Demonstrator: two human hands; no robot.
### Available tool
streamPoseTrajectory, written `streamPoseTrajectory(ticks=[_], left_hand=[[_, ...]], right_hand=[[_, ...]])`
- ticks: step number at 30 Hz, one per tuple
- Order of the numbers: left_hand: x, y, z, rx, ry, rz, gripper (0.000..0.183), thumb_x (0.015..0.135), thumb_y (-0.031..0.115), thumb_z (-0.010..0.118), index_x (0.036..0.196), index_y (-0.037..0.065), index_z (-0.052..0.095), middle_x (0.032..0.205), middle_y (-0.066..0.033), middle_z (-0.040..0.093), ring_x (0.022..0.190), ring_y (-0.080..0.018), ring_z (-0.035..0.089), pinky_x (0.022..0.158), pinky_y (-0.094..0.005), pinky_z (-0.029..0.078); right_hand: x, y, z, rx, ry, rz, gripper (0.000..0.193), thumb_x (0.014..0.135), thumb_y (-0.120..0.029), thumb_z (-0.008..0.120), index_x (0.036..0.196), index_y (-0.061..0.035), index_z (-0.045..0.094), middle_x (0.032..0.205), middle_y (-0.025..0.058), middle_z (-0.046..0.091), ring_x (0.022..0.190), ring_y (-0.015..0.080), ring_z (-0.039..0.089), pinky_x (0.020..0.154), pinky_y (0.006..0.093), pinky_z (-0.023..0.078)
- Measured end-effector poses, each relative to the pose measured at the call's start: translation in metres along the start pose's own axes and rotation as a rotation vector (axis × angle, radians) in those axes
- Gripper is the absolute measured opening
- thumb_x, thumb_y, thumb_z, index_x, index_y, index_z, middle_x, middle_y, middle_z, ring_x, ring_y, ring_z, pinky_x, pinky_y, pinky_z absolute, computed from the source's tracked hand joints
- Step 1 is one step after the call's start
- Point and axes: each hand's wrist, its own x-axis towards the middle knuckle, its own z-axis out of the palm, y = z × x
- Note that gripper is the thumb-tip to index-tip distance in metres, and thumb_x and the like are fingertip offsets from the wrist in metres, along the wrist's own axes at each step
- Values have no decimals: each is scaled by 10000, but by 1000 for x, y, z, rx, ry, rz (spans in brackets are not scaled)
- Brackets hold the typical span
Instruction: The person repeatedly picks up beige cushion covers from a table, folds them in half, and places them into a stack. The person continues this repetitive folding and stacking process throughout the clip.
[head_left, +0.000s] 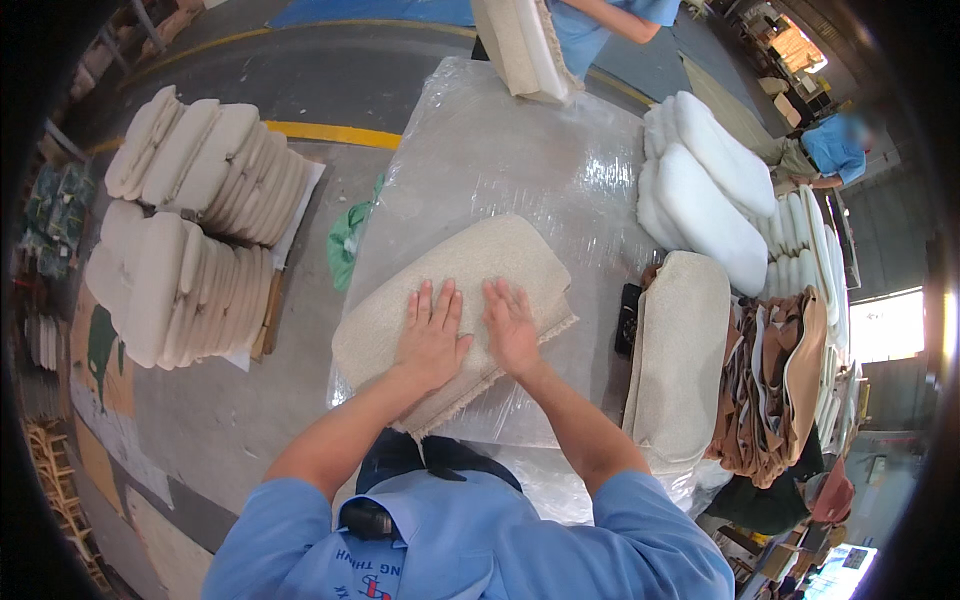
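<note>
A beige fabric cushion cover (500, 250) lies slantwise across the plastic-wrapped table (440, 140), its frayed seam edge towards my right. My left hand (433, 338) rests flat on its upper face with fingers spread. Beside it, my right hand (510, 325) also presses flat on the cloth near the frayed edge, fingers stretched out. Neither hand grips anything. Whether a filling is inside the cover I cannot tell.
Stacked beige cushions (190, 270) stand on the left. At right are white padding pieces (710, 200), a pile of beige covers (680, 350) and brown fabric (770, 380). Across the table a co-worker (610, 40) holds a beige cushion (525, 50). A green bag (348, 245) hangs by the table's left edge.
</note>
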Motion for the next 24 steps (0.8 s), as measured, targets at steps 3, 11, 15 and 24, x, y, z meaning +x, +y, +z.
streamPoseTrajectory(ticks=[3,11,15,24], left_hand=[[-2,-5,-5,25,69,48,646,1098,368,501,1633,19,411,1711,-233,353,1587,-435,315,1304,-566,227],[-33,44,-24,-2012,-336,-634,459,1081,85,614,1527,11,539,1309,-139,685,1204,-256,689,1011,-357,572],[-39,57,-27,-2063,-467,-659,411,1071,77,635,1470,-3,583,1245,-125,703,1115,-238,709,965,-348,585],[-35,43,-24,-954,-324,-348,195,906,-72,617,1055,9,713,1148,-119,669,899,-213,642,827,-365,551]], right_hand=[[-10,-18,-19,202,-109,57,415,1027,-69,617,1439,-43,566,1480,177,630,1449,390,531,1241,579,340],[-67,-84,-64,512,128,340,298,868,-72,847,1143,-61,733,1593,239,530,1464,388,540,1152,452,481],[-92,-97,-72,682,158,552,418,862,-90,861,1257,-91,723,1584,226,545,1450,368,557,1147,446,488],[-138,-72,-61,901,316,808,390,975,-158,771,1337,-34,694,1283,134,748,1177,242,715,1001,379,557]])
